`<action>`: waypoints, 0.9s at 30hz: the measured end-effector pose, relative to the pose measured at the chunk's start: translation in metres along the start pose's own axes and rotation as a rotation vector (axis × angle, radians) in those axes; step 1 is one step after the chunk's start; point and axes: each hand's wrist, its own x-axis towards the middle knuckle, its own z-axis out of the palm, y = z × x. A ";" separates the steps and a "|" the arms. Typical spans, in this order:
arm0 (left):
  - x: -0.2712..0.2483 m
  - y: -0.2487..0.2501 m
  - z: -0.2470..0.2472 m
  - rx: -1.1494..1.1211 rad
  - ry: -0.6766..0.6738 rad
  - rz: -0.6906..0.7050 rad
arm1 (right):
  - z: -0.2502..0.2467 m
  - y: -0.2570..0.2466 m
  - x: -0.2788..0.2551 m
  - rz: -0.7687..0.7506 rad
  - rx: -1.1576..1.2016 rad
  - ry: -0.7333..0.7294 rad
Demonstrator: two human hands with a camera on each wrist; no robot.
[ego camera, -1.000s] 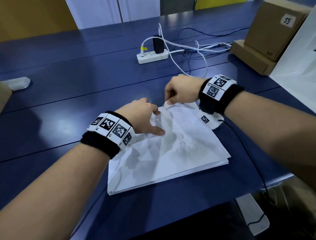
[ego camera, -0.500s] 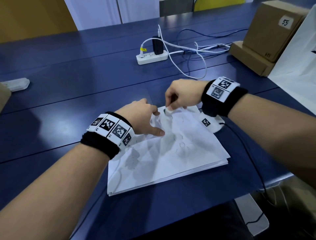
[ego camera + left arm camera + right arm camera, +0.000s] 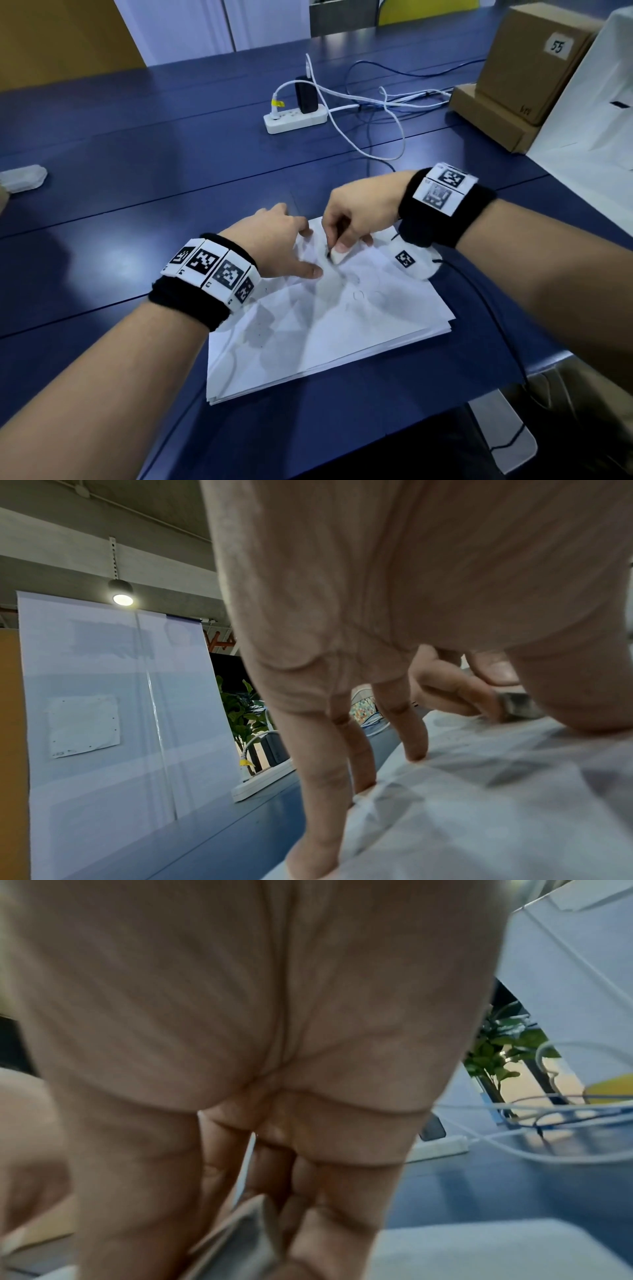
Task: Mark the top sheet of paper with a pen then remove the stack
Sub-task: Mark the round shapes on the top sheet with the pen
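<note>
A stack of white paper (image 3: 342, 335) lies on the blue table (image 3: 137, 205), and its top sheet bears faint circles. My left hand (image 3: 294, 250) presses the sheet's far left part with straight, spread fingers (image 3: 325, 804). My right hand (image 3: 342, 240) pinches a short white pen (image 3: 337, 256), dark tip down on the top sheet just right of my left thumb. The left wrist view shows the paper (image 3: 479, 804) and the pen (image 3: 519, 704) low against it. In the right wrist view, curled fingers wrap the pen (image 3: 240, 1240).
A white power strip (image 3: 296, 120) with white cables (image 3: 376, 137) lies behind the paper. Cardboard boxes (image 3: 527, 68) and a white sheet (image 3: 599, 120) stand at the back right. A clear plastic item (image 3: 22, 178) sits far left. A black wrist cable (image 3: 496, 325) drops over the table's front edge.
My right hand has come from the paper's far edge toward me, bringing the pen tip down onto the top sheet. My left hand has stayed pressed on the paper.
</note>
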 end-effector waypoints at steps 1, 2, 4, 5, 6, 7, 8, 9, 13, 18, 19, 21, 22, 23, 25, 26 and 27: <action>0.000 0.001 0.000 0.001 -0.005 -0.001 | 0.000 -0.001 0.002 -0.003 -0.019 0.017; 0.000 0.001 -0.001 0.002 -0.007 0.001 | -0.002 0.000 0.005 0.006 -0.048 0.074; 0.000 0.002 -0.001 0.004 -0.011 0.007 | -0.008 0.006 0.012 0.050 -0.081 0.221; 0.000 0.001 -0.001 0.008 -0.014 0.008 | -0.011 0.009 0.015 0.078 -0.074 0.270; -0.001 0.001 0.000 0.013 -0.018 0.007 | -0.012 0.011 0.017 0.098 -0.067 0.296; -0.001 0.000 0.000 0.018 -0.019 0.004 | -0.012 0.013 0.018 0.105 -0.062 0.302; -0.001 0.000 0.000 0.022 -0.019 0.002 | -0.010 0.013 0.016 0.098 -0.054 0.292; -0.001 0.000 0.000 0.025 -0.019 0.000 | -0.008 0.012 0.012 0.077 -0.046 0.260; 0.001 0.002 0.000 0.020 -0.023 -0.005 | -0.004 0.001 0.002 -0.003 -0.053 0.033; -0.001 0.001 0.000 0.023 -0.029 0.000 | -0.016 0.014 0.020 0.058 -0.072 0.296; -0.001 0.000 0.000 0.025 -0.029 0.000 | -0.017 0.016 0.022 0.066 -0.066 0.319; -0.002 0.001 0.001 0.035 -0.026 0.003 | -0.016 0.016 0.016 0.049 -0.036 0.247; -0.001 0.001 0.001 0.040 -0.026 0.003 | -0.013 0.014 0.012 0.027 -0.014 0.158; -0.001 0.002 0.001 0.047 -0.028 0.002 | -0.010 0.011 0.007 0.007 0.009 0.058; -0.001 0.002 0.000 0.052 -0.032 -0.001 | -0.004 0.007 0.001 -0.006 0.027 -0.057; -0.001 0.003 0.001 0.052 -0.033 0.000 | -0.003 0.007 0.001 -0.006 0.013 -0.043; -0.001 0.003 0.000 0.053 -0.033 0.002 | -0.005 0.009 0.003 0.001 -0.009 0.010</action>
